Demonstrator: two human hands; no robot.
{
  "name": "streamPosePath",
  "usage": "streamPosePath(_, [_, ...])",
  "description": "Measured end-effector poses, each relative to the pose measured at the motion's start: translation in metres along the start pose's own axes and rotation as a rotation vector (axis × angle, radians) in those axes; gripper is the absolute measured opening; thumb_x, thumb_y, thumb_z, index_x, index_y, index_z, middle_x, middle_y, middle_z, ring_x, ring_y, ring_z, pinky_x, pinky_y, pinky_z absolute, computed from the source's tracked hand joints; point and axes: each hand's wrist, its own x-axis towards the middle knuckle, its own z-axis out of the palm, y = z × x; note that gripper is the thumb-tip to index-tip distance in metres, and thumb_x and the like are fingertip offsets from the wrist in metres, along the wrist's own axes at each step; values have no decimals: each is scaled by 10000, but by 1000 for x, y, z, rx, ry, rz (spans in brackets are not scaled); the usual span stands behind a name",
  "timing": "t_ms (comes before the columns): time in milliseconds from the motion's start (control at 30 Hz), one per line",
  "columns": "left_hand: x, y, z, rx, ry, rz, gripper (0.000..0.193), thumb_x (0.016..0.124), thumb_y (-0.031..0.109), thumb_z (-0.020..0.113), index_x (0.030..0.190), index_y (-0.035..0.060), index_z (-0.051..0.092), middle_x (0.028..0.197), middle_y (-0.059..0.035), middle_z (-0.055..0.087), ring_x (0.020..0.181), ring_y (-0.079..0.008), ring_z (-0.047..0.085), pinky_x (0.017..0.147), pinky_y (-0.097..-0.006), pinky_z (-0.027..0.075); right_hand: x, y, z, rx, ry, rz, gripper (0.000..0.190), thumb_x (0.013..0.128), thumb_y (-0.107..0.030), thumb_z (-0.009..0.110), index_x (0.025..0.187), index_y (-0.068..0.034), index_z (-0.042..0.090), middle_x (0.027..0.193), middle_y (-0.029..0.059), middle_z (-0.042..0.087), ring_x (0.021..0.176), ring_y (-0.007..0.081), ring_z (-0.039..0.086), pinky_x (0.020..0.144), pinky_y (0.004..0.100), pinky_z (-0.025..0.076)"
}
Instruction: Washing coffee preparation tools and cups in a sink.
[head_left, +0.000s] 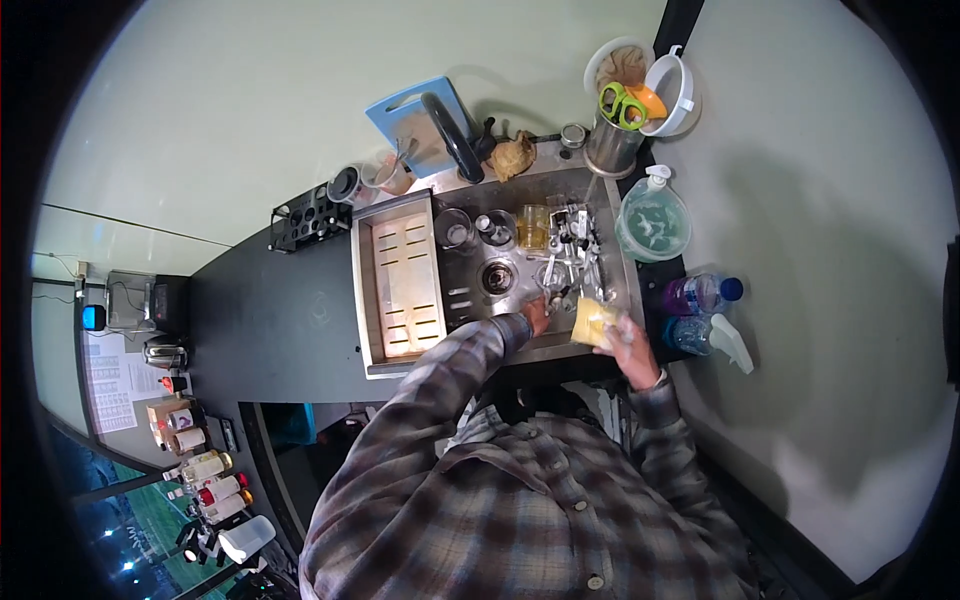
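Observation:
My right hand (634, 352) grips a yellow sponge (595, 321) over the front right rim of a steel sink (480, 300). Down in the basin, my left hand (536, 315) is beside a small dark-handled utensil (559, 298); whether its fingers close on it is unclear. Beyond both hands lies a heap of metal cutlery (576, 240) at the basin's right side. An amber glass mug (533, 227) stands left of the heap, next to a clear glass (496, 227) and another clear glass (454, 228). The drain (496, 278) is uncovered.
A slotted drain tray (409, 281) covers the sink's left part. The black faucet (454, 139) rises behind. A tub of green liquid with a pump (652, 217), a purple-labelled bottle (694, 293) and a spray bottle (705, 335) line the right. A steel utensil holder (613, 146) stands behind.

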Motion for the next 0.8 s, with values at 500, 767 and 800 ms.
streamPosePath(500, [146, -3, 6, -399, 453, -836, 1119, 635, 675, 786, 1334, -128, 441, 1344, -290, 523, 1280, -395, 491, 1093, -411, 374, -79, 6, -29, -271, 131, -15, 365, 967, -172, 555, 1262, 42, 533, 1124, 163, 656, 1043, 220, 640, 870, 325, 498])
streamPosePath(767, [94, 30, -16, -518, 442, -739, 1161, 705, 779, 650, 1327, -171, 406, 1300, -360, 517, 1261, -450, 492, 1070, -434, 376, -60, 13, -22, -207, 86, -132, 338, 976, -123, 546, 1266, 51, 528, 1108, 129, 655, 980, 174, 637, 848, 327, 512])
streamPosePath(800, [81, 43, -25, -595, 409, -760, 1155, 709, 776, 646, 1330, -168, 407, 1308, -364, 511, 1266, -451, 489, 1069, -433, 379, -55, 10, -20, -196, 100, -134, 338, 976, -123, 546, 1266, 51, 528, 1108, 129, 655, 980, 174, 637, 848, 327, 512])
